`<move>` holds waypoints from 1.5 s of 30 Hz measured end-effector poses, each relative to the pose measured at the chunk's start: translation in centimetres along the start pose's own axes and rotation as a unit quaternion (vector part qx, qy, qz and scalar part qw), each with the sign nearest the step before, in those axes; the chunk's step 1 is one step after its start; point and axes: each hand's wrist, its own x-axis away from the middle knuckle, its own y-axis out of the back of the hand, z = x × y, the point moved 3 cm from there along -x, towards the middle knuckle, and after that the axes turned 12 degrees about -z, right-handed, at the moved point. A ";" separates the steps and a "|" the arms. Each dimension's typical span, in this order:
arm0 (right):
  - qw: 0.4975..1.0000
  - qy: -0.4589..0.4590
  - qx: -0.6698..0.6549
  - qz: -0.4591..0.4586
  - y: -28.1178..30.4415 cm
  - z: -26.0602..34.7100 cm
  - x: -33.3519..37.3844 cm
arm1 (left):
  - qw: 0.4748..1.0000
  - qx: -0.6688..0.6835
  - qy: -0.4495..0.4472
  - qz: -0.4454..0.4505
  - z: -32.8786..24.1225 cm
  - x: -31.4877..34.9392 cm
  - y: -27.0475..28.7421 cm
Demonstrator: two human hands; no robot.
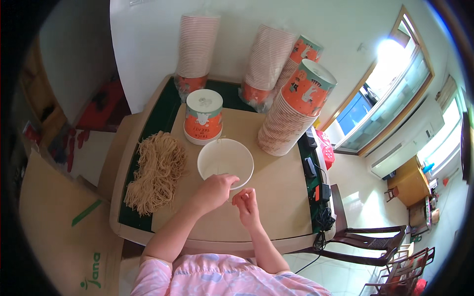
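Note:
A white paper bucket (205, 160) stands upright on the table, its open mouth toward me. A short end of pale string (220, 139) shows at its far rim. My left hand (217, 191) is closed at the near rim, fingertips over the opening; what it pinches is too small to tell. Just right of it, my right hand (246, 203) is closed in a pinch outside the rim, its hold also unclear. Left of the bucket lies a loose bundle of beige strings (158, 172). Behind it, a few nested orange and teal printed buckets (204, 117) stand upside down.
Tall bucket stacks rise at the back: a bagged one (197, 47), another bagged one (266, 59), and an unwrapped leaning stack (291, 113). Black adapters and cables (323, 217) lie along the right edge. A cardboard box (64, 212) stands left, a dark wooden chair (368, 241) right.

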 end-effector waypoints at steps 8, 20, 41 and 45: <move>0.998 -0.027 -0.056 0.025 0.4 0.6 0.0 | 0.998 0.008 -0.060 -0.016 -1.7 0.4 1.2; 0.995 -0.022 0.076 0.066 -0.7 4.8 1.1 | 0.998 0.005 0.032 0.060 -2.8 2.0 1.6; 0.989 -0.131 -0.058 -0.026 0.9 0.7 0.1 | 0.992 -0.008 -0.118 -0.054 -0.3 -0.5 0.0; 0.967 -0.208 -0.135 0.056 0.6 0.2 0.3 | 0.997 -0.030 -0.066 -0.018 1.2 -0.9 -0.3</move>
